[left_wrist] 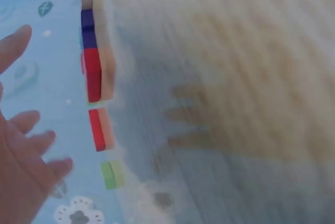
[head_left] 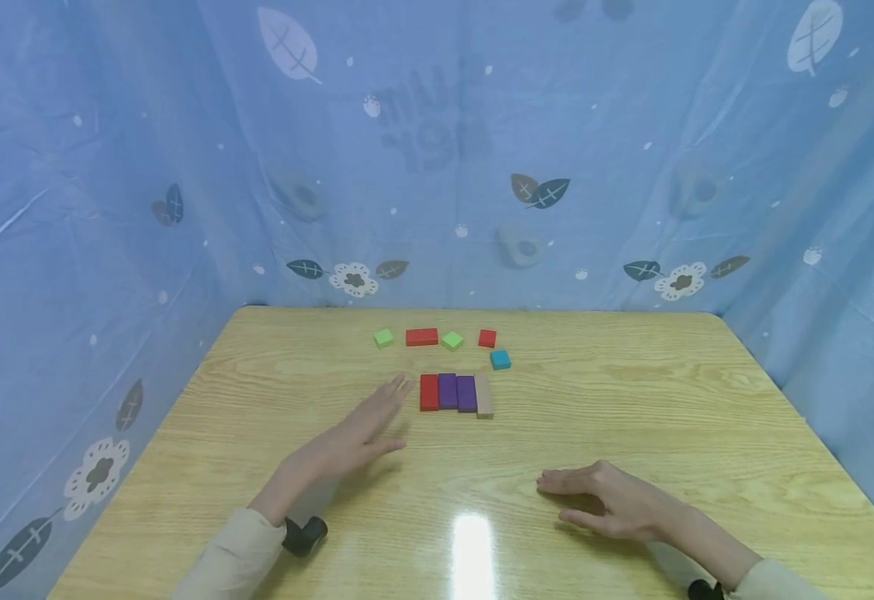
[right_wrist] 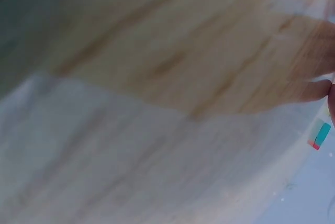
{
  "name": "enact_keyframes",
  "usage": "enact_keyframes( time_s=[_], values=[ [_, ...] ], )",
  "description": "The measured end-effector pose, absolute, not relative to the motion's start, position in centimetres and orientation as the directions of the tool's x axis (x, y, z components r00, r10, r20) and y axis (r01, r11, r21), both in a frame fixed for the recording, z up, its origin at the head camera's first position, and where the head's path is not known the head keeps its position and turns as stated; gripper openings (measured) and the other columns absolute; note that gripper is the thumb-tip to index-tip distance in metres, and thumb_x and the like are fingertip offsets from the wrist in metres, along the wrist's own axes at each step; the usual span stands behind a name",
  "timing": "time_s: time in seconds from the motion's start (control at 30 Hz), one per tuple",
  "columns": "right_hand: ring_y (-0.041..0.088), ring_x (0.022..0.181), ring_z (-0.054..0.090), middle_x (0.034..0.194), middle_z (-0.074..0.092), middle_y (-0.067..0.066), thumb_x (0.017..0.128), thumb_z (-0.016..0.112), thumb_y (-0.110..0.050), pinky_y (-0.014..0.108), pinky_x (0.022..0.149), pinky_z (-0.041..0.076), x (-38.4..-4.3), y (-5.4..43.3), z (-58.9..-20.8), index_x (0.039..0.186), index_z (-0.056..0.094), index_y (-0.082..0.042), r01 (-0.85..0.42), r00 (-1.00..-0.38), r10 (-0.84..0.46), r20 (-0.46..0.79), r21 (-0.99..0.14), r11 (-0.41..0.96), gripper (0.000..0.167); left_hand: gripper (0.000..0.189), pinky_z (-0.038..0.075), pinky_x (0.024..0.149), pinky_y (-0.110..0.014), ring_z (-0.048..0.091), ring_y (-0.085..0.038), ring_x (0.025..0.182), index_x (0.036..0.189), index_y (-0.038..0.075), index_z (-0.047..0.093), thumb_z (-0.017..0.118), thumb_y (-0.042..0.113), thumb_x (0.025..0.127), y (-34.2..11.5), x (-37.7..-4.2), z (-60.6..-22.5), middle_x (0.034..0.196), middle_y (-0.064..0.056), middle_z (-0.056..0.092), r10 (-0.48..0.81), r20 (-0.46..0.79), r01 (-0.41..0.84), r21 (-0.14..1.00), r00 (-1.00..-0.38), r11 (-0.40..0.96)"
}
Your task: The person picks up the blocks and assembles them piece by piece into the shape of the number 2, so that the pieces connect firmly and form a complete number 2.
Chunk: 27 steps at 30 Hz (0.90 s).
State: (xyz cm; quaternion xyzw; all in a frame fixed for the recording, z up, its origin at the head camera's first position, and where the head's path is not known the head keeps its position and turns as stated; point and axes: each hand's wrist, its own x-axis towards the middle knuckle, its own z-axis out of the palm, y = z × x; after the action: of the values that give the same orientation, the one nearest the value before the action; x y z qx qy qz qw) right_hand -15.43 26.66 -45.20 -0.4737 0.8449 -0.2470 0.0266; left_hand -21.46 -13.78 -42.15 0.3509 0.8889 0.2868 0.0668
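Four-sided blocks lie side by side mid-table in the head view: a red block (head_left: pixel 429 392), two purple blocks (head_left: pixel 447 391) and a bare wooden block (head_left: pixel 484 396) at the right end. Just left of this row my left hand (head_left: pixel 354 433) has its fingers extended and its thumb apart, holding nothing. The left wrist view shows the same hand (left_wrist: pixel 26 156) with fingers spread, away from the red block (left_wrist: pixel 93 75). Nearer the front right, my right hand (head_left: pixel 616 504) is loosely bent and holds nothing. Only part of that hand (right_wrist: pixel 314 91) shows in the right wrist view.
Behind the row lie a green block (head_left: pixel 383 337), a longer red block (head_left: pixel 422 337), another green block (head_left: pixel 452 341), a small red block (head_left: pixel 486 338) and a blue block (head_left: pixel 500 360). A blue patterned curtain (head_left: pixel 437 167) surrounds the table (head_left: pixel 631 375) at the back and sides.
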Motion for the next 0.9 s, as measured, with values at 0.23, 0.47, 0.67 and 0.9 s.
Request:
enact_keyframes(
  time_s=[0.23, 0.47, 0.67, 0.9],
  values=[
    [0.025, 0.116, 0.058, 0.127, 0.061, 0.009, 0.097, 0.057, -0.022, 0.038, 0.09, 0.053, -15.4, 26.8, -45.3, 0.128, 0.06, -0.004, -0.77, -0.559, -0.811, 0.173, -0.471, 0.431, 0.036, 0.057, 0.036, 0.108, -0.04, 0.04, -0.023, 0.134, 0.144, 0.021, 0.045, 0.067, 0.016, 0.091, -12.9, -23.4, -42.0, 0.147, -0.001, 0.044, 0.534, 0.198, 0.47, 0.766, -0.822, 0.438],
    [0.024, 0.116, 0.059, 0.126, 0.062, 0.008, 0.097, 0.057, -0.021, 0.039, 0.089, 0.053, -15.4, 26.7, -45.4, 0.128, 0.061, -0.006, -0.773, -0.563, -0.806, 0.184, -0.462, 0.435, 0.035, 0.041, 0.044, 0.1, -0.028, 0.053, -0.026, 0.123, 0.125, 0.002, 0.061, 0.072, 0.009, 0.085, -11.1, -24.5, -42.4, 0.129, -0.014, 0.059, 0.189, 0.226, 0.261, 0.946, -0.956, 0.193],
    [0.024, 0.115, 0.059, 0.125, 0.063, 0.007, 0.096, 0.058, -0.02, 0.039, 0.089, 0.053, -15.3, 26.7, -45.4, 0.127, 0.062, -0.006, -0.774, -0.565, -0.802, 0.194, -0.463, 0.433, 0.034, 0.042, 0.047, 0.098, -0.031, 0.052, -0.03, 0.123, 0.126, -0.002, 0.057, 0.069, 0.005, 0.087, -9.3, -24.3, -43.4, 0.132, -0.022, 0.054, 0.04, 0.082, 0.083, 0.996, -0.996, 0.012],
    [0.024, 0.114, 0.06, 0.124, 0.063, 0.007, 0.096, 0.059, -0.02, 0.039, 0.089, 0.053, -15.4, 26.7, -45.4, 0.126, 0.062, -0.006, -0.772, -0.565, -0.801, 0.197, -0.47, 0.428, 0.033, 0.053, 0.041, 0.104, -0.033, 0.046, -0.035, 0.128, 0.13, -0.007, 0.052, 0.072, -0.004, 0.08, -7.0, -23.5, -45.2, 0.135, -0.024, 0.051, -0.093, -0.012, -0.002, 0.993, -0.996, -0.115]
  ],
)
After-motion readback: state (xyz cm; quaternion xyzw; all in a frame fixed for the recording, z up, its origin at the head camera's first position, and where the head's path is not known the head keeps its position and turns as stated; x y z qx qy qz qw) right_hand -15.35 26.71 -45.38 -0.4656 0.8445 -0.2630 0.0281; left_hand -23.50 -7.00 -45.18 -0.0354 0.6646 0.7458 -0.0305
